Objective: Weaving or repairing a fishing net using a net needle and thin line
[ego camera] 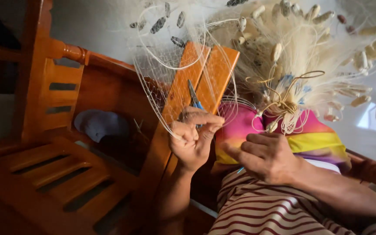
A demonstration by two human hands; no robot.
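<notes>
Net (183, 82) pinched by left hand (192, 141)

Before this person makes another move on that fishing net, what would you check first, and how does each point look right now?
1. Left hand pinching the net mesh: ok, fingers closed on the strands.
2. Blue-handled scissors within reach: ok, lying on the wooden slats just above the left hand.
3. Right hand free: ok, it rests on the pink and yellow cloth, holding nothing visible.
4. Bunched floats clear of the hands: ok.
5. Mesh untangled: cannot tell.
6. Tear to mend: cannot tell.
</notes>
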